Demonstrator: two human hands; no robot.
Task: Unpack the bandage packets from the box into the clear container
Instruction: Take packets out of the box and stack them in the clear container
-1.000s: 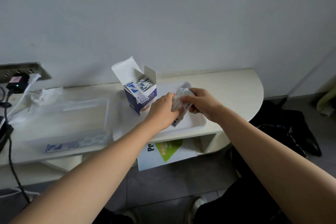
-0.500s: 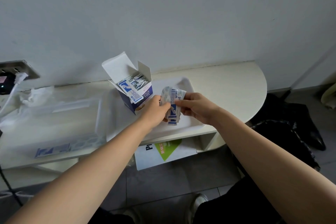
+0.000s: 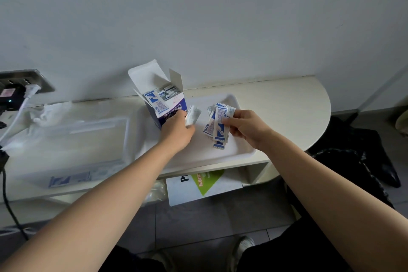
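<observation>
As viewed from above and behind the arms, logged right hand [image 3: 245, 128] with thumb and curled fingers pinching a fanned sheaf of bandage packets [image 3: 217, 127], blue-and-white printed faces toward the camera, lower ends hanging free above the white tray [image 3: 240, 154]. Logged left hand [image 3: 176, 131] gripping a smaller bunch of packets [image 3: 192, 115], pale backs showing, tilted up and to the right, just beside the sheaf but apart from it. Found left knuckles close against the front of the bandage box [image 3: 165, 110]; cannot tell whether touching. Found box upright at the tray's left end, top flaps open and raised, with more packets [image 3: 169, 93] packed on edge inside. Located clear container [image 3: 72, 143] left of the tray on the same cream shelf [image 3: 287, 106], near the box and well apart from both handfuls. Seen through its front wall: one blue-and-white strip [image 3: 68, 180] lying flat. Noted crumpled clear wrapping [image 3: 47, 112] behind the container, and a wall socket plate [image 3: 28, 81] with a white cable [image 3: 22, 106] at far left. Noted below the shelf a white carton [image 3: 205, 183] with a green diamond label, and a black bag [image 3: 353, 168] on the floor to the right.
</observation>
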